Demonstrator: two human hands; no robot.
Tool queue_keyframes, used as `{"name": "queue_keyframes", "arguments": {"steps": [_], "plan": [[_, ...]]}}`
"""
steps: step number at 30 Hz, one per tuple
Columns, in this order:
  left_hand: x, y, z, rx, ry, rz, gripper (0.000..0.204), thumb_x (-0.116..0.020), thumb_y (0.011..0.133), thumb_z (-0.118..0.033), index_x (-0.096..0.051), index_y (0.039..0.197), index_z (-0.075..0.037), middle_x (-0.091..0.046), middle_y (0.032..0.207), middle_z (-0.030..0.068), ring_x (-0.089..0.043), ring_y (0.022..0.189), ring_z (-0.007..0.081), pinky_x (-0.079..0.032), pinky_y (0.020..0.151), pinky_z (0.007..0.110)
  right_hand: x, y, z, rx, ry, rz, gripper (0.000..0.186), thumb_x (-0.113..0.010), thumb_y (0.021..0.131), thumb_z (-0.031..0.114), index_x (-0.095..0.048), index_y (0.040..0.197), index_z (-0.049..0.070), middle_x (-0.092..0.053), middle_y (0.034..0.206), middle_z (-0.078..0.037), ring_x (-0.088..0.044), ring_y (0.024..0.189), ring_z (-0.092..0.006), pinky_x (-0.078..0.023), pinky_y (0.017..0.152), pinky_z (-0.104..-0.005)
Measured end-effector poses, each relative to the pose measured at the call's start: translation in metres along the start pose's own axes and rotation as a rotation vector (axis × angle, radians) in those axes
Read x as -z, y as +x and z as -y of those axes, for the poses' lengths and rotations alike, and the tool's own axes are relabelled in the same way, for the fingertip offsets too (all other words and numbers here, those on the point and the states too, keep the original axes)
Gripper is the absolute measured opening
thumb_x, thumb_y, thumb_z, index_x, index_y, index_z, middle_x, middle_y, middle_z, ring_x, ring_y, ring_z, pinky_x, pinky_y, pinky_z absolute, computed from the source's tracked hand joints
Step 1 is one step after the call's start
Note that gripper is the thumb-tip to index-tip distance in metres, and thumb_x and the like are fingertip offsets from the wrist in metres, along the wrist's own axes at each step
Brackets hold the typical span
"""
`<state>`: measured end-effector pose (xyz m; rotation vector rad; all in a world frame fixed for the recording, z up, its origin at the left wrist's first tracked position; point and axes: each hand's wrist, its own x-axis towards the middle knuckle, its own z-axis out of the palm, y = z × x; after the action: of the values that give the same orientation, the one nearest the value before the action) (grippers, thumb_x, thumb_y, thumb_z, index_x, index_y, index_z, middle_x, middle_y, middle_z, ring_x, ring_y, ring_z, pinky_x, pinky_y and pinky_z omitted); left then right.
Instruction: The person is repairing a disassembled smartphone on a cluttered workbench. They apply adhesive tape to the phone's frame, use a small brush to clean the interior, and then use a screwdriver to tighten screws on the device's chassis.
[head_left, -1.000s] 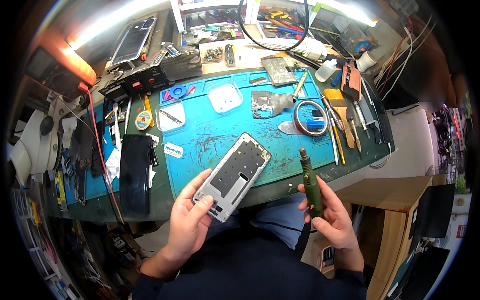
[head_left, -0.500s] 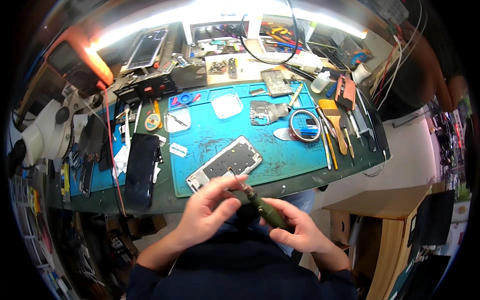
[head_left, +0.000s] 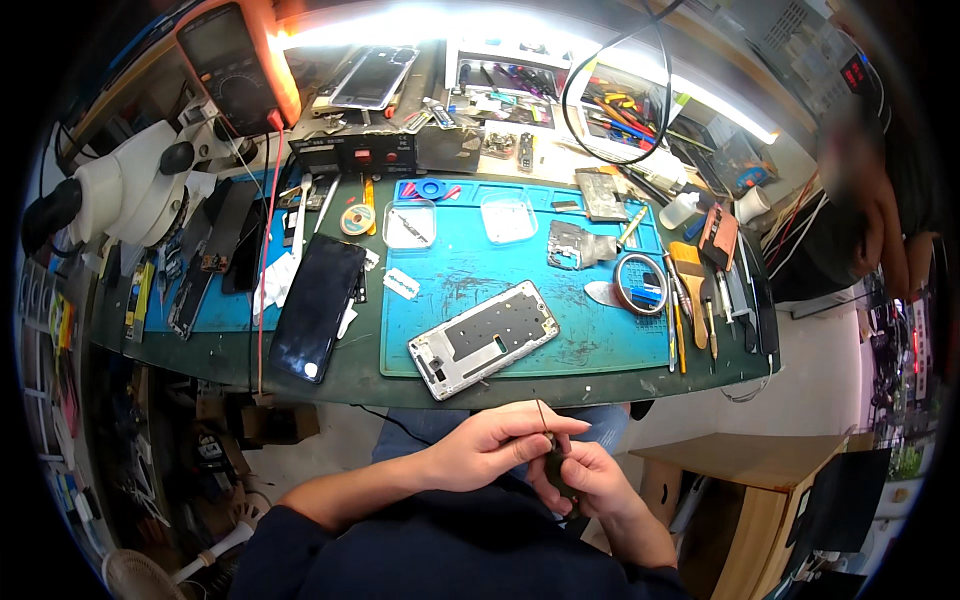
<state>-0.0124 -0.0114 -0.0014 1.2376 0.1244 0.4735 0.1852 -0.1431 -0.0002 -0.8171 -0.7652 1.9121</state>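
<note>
While the phone frame (head_left: 483, 339) lies on the table (head_left: 400, 365), right hand (head_left: 590, 480) grips a screwdriver (head_left: 553, 462); left hand (head_left: 500, 445) pinches its bit.

**Driver in both hands**

The dark green driver (head_left: 556, 470) sits below the bench edge, its body wrapped by the right hand (head_left: 590, 478). Its thin bit (head_left: 543, 415) points up, slightly tilted, pinched by the left hand's (head_left: 495, 445) fingertips. The body is mostly hidden.
</note>
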Motion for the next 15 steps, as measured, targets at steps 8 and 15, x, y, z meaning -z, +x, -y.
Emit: {"name": "queue_keyframes", "arguments": {"steps": [8, 15], "plan": [[-0.016, 0.001, 0.028, -0.130, 0.031, -0.281, 0.014, -0.073, 0.103, -0.006, -0.078, 0.114, 0.002, -0.074, 0.111, 0.0094, -0.069, 0.105, 0.0173, -0.057, 0.090, 0.030, -0.017, -0.006, -0.008, 0.271, -0.877, -0.507, 0.027, -0.076, 0.101, 0.018, -0.070, 0.118, -0.002, -0.068, 0.086, -0.011, -0.068, 0.071, -0.0237, -0.052, 0.063, -0.0341], [-0.033, 0.002, 0.041, -0.042, -0.175, -0.492, 0.010, -0.079, 0.100, -0.008, -0.081, 0.106, 0.000, -0.071, 0.103, 0.0058, -0.068, 0.092, 0.0089, -0.056, 0.081, 0.024, -0.027, 0.009, -0.014, 0.464, -1.303, -0.717, 0.029, -0.080, 0.095, 0.015, -0.070, 0.118, 0.000, -0.070, 0.089, -0.015, -0.071, 0.074, -0.0351, -0.055, 0.064, -0.0400]]}}
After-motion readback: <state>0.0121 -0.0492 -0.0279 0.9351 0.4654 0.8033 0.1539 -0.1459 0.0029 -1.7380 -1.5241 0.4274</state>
